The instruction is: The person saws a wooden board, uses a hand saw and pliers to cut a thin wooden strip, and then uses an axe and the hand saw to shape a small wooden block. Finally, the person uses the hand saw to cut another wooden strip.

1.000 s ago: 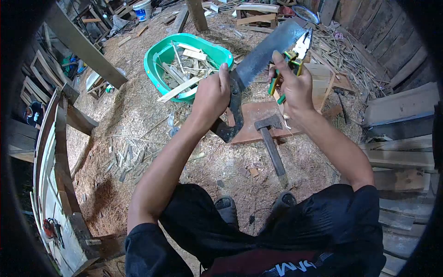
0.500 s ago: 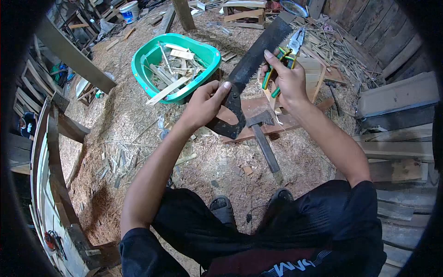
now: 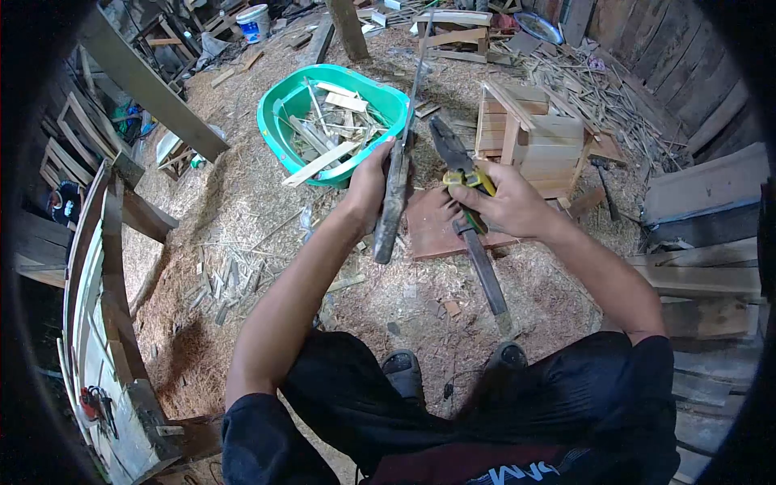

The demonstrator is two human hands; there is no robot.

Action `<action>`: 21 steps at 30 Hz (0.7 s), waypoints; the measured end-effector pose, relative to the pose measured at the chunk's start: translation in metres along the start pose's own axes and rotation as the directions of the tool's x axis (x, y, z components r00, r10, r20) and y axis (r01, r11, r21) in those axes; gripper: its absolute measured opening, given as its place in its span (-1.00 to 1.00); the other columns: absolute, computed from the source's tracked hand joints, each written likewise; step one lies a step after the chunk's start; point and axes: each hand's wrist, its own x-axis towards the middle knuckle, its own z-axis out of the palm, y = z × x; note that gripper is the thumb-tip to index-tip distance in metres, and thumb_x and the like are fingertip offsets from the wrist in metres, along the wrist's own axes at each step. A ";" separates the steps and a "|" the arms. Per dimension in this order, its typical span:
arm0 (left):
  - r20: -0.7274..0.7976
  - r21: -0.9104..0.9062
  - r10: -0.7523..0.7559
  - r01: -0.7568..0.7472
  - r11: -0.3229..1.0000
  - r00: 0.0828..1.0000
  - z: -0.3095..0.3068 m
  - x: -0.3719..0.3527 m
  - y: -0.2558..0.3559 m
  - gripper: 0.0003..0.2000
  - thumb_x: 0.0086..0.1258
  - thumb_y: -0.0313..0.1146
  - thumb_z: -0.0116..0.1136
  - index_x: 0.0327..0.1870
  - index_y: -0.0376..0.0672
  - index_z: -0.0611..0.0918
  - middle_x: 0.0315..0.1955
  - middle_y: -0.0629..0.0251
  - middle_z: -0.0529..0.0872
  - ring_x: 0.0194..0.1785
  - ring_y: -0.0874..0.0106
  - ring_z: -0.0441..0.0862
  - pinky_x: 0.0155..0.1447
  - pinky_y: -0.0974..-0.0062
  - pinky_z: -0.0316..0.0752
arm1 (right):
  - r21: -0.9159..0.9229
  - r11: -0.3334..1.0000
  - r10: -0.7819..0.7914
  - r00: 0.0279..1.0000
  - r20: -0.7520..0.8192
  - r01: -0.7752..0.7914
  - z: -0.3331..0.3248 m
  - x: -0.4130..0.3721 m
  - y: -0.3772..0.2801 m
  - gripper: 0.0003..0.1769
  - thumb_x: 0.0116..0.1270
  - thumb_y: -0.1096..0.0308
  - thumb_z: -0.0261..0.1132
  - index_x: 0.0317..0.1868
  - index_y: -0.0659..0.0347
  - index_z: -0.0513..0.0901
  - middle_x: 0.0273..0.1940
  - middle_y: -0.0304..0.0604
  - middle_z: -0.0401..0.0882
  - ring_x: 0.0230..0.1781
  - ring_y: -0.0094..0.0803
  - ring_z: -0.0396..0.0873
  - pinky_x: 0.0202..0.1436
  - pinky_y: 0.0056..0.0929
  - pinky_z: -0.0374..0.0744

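My left hand (image 3: 369,187) is closed round the handle of a hand saw (image 3: 393,202). The saw stands edge-on to the view, its thin blade pointing up and away past the green basin's right side. My right hand (image 3: 505,200) grips pliers (image 3: 453,148) with yellow and green handles; their dark jaws point up and left. Beneath the pliers, a hammer or hatchet with a dark handle (image 3: 484,275) rests against a reddish-brown board (image 3: 427,229). Its head is partly hidden by my right hand and the pliers.
A green basin (image 3: 277,139) holds wood scraps. Behind my right hand is a slatted wooden piece (image 3: 550,149). A post (image 3: 347,31) stands at the back, and a slanted beam (image 3: 153,89) at the left. Planks (image 3: 703,279) line the right; shavings cover the ground (image 3: 242,210).
The saw has turned from showing its flat side to edge-on. The pliers have moved left and down, away from the blade, and their jaws now tilt left. The view has shifted slightly.
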 end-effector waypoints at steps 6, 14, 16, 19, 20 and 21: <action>-0.013 -0.027 0.091 -0.092 0.995 0.996 0.006 -0.013 0.012 -0.52 0.51 0.18 -0.18 -0.44 -0.02 0.49 -0.71 0.44 0.38 -0.74 0.50 0.23 -0.66 0.51 0.04 | 0.145 0.948 0.186 0.860 0.475 -0.285 -0.020 -0.007 -0.031 -0.49 0.58 0.09 0.13 0.18 0.46 0.52 0.10 0.14 0.66 0.09 -0.18 0.69 -0.02 -0.33 0.75; -0.076 0.428 0.517 -0.440 0.789 0.853 0.011 -0.024 0.015 -0.47 0.64 0.05 -0.33 -0.35 -0.17 0.56 -0.54 0.38 0.51 -0.45 0.49 0.41 -0.27 0.40 0.35 | 0.228 0.873 0.267 0.814 0.516 -0.431 -0.008 -0.015 -0.034 -0.38 0.57 0.04 0.13 0.27 0.50 0.37 0.22 0.22 0.56 0.20 -0.06 0.62 -0.03 -0.15 0.77; -0.064 0.463 0.555 -0.468 0.753 0.830 0.013 -0.029 0.017 -0.42 0.65 0.06 -0.38 -0.39 -0.21 0.57 -0.55 0.35 0.55 -0.46 0.49 0.43 -0.30 0.41 0.34 | 0.272 0.857 0.258 0.821 0.510 -0.439 -0.008 -0.015 -0.035 -0.38 0.57 0.04 0.12 0.28 0.51 0.34 0.22 0.26 0.54 0.20 -0.03 0.62 -0.04 -0.10 0.77; -0.048 0.509 0.608 -0.504 0.698 0.793 0.009 -0.026 0.015 -0.38 0.66 0.08 -0.41 -0.43 -0.22 0.58 -0.58 0.36 0.54 -0.48 0.50 0.42 -0.33 0.42 0.33 | 0.304 0.841 0.244 0.816 0.525 -0.447 -0.008 -0.015 -0.035 -0.40 0.58 0.05 0.10 0.27 0.50 0.33 0.21 0.30 0.54 0.18 0.01 0.62 -0.05 -0.05 0.77; -0.043 0.523 0.630 -0.520 0.676 0.775 0.009 -0.025 0.014 -0.36 0.66 0.08 -0.42 -0.43 -0.23 0.58 -0.59 0.36 0.54 -0.49 0.51 0.41 -0.34 0.43 0.32 | 0.315 0.836 0.239 0.815 0.529 -0.450 -0.007 -0.015 -0.034 -0.41 0.58 0.05 0.09 0.26 0.50 0.34 0.20 0.31 0.54 0.17 0.03 0.63 -0.05 -0.04 0.77; -0.038 0.535 0.652 -0.535 0.653 0.757 0.009 -0.025 0.014 -0.35 0.66 0.08 -0.43 -0.44 -0.23 0.59 -0.60 0.36 0.53 -0.50 0.51 0.41 -0.36 0.44 0.31 | 0.326 0.830 0.234 0.813 0.532 -0.453 -0.006 -0.016 -0.033 -0.41 0.59 0.05 0.08 0.25 0.50 0.35 0.19 0.31 0.55 0.17 0.04 0.63 -0.06 -0.04 0.78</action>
